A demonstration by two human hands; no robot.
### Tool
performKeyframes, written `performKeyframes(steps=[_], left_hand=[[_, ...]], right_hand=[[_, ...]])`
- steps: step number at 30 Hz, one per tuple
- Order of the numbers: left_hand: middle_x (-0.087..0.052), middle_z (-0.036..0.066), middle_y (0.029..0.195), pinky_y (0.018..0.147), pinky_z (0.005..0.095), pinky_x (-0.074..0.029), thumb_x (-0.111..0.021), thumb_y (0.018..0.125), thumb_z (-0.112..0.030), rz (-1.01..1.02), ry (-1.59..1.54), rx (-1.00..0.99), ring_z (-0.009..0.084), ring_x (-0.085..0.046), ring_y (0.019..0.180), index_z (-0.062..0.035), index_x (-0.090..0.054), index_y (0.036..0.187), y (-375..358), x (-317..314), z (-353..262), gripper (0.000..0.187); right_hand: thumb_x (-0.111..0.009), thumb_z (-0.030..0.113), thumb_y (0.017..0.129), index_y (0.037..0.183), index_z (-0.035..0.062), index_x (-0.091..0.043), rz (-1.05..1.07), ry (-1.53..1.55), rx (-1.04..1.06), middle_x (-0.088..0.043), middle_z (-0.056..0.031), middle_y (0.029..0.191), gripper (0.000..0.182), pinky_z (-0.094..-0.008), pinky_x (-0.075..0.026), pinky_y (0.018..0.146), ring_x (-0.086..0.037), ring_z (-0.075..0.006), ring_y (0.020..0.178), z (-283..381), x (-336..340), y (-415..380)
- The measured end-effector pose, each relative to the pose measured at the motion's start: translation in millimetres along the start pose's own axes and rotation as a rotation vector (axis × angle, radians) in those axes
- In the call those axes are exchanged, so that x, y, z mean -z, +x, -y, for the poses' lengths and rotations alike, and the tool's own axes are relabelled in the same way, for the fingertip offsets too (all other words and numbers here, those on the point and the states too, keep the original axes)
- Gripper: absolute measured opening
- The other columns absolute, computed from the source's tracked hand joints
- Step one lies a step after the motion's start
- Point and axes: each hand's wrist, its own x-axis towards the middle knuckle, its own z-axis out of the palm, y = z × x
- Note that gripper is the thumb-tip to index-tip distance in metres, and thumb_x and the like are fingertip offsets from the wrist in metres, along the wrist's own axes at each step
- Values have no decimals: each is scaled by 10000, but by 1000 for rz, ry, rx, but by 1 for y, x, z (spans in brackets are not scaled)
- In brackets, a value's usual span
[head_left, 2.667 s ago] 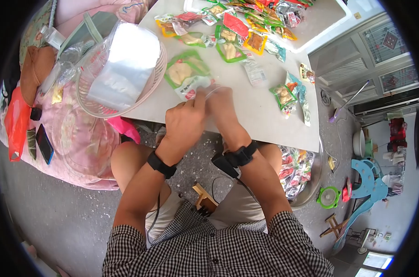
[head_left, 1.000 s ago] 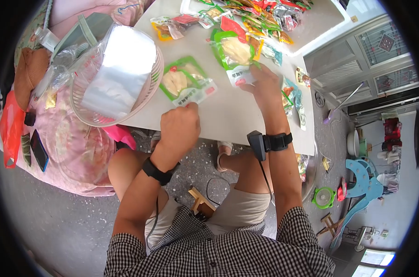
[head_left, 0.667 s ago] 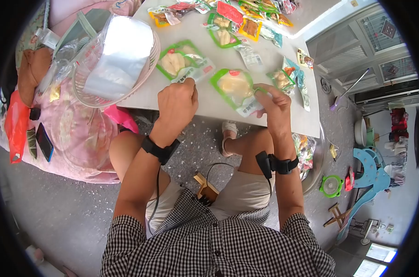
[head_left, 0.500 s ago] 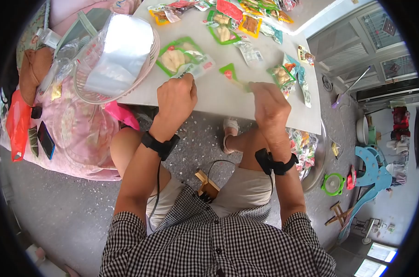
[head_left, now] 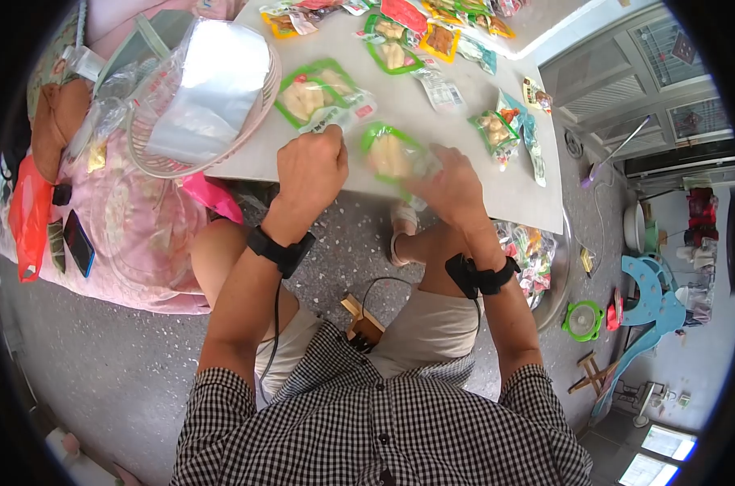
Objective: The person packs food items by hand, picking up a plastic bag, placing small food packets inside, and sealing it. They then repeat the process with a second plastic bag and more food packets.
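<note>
My left hand (head_left: 311, 170) is closed at the near edge of a clear, green-bordered snack packet (head_left: 309, 99) with pale pieces inside. My right hand (head_left: 451, 185) pinches a second green-bordered snack packet (head_left: 390, 154), smeared by motion, just to the right of the first. Pale pieces show through its clear front too. The fingertips of both hands are partly hidden behind the knuckles. Beyond them, at the back of the white table (head_left: 262, 158), lies a spread of small colourful snack packets (head_left: 440, 42).
At the table's left, a pink basket (head_left: 272, 89) holds clear plastic bags (head_left: 222, 65). Several packets (head_left: 494, 130) lie at the right edge. Below that edge stands a metal basin (head_left: 558, 283) with more packets. A pink cloth (head_left: 145, 243) carries a phone (head_left: 79, 243) and a red bag (head_left: 29, 219).
My right hand has moved left, bringing its packet close to the one at my left hand. That packet has turned so its clear front shows. My left hand has barely moved.
</note>
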Motion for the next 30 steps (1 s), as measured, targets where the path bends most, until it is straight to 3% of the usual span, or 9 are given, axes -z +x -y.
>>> performKeyframes(steps=[3, 6, 9, 15, 18, 25, 29, 30], left_hand=[[-569, 150, 574, 512, 447, -453, -614, 740, -95, -29, -22, -17, 340, -585, 555, -48, -565, 725, -1, 1, 1, 69], [-563, 150, 568, 509, 447, -449, -615, 738, -93, -13, -38, -11, 340, -584, 555, -45, -560, 723, -2, 1, 0, 75], [-564, 154, 570, 509, 448, -446, -616, 736, -87, -1, -41, -7, 343, -584, 557, -43, -557, 736, -2, 2, 1, 74], [-564, 163, 574, 515, 454, -444, -612, 739, -76, 14, -66, 2, 354, -584, 560, -35, -551, 781, -5, 7, -2, 86], [-568, 163, 581, 517, 454, -444, -607, 742, -62, -4, -83, -12, 356, -582, 559, -29, -544, 815, -7, 10, -3, 102], [-607, 142, 700, 535, 428, -462, -607, 738, -42, -50, -87, -65, 328, -604, 623, -20, -566, 1023, -9, 12, -7, 288], [-612, 128, 735, 544, 409, -476, -610, 729, -34, -62, -56, -112, 301, -615, 665, -3, -566, 1044, -10, 6, -10, 319], [-611, 126, 736, 545, 405, -479, -611, 726, -31, -56, -51, -116, 295, -616, 672, 1, -566, 1037, -10, 6, -10, 316]], right_hand=[[-741, 215, 718, 907, -35, -651, 192, 326, -196, -647, -98, 758, 326, -286, -493, 590, -598, -209, 614, 0, 3, 4], [-708, 157, 768, 881, -5, -654, 267, 957, -456, -625, -24, 662, 205, -225, -450, 522, -550, -96, 540, -2, 12, 6], [-679, 109, 795, 842, 10, -652, 313, 1078, -482, -615, 11, 672, 114, -189, -416, 493, -526, -43, 531, -7, 23, 9], [-674, 118, 775, 767, 8, -635, 448, 1192, -491, -602, -1, 651, 116, -184, -387, 448, -512, -50, 506, -3, 31, 24], [-675, 132, 761, 761, 14, -636, 465, 1012, -396, -597, -5, 633, 125, -187, -377, 437, -503, -50, 496, -5, 20, 40], [-677, 157, 780, 733, 14, -643, 185, 1010, -366, -578, 5, 590, 154, -199, -375, 429, -487, -50, 486, 33, -7, 53], [-652, 128, 833, 800, -4, -649, 1, 1258, -542, -611, -28, 685, 135, -222, -434, 495, -534, -88, 554, 56, -37, 51], [-647, 130, 839, 824, -10, -648, -55, 1353, -414, -617, -37, 709, 141, -228, -448, 509, -548, -97, 575, 58, -46, 50]])
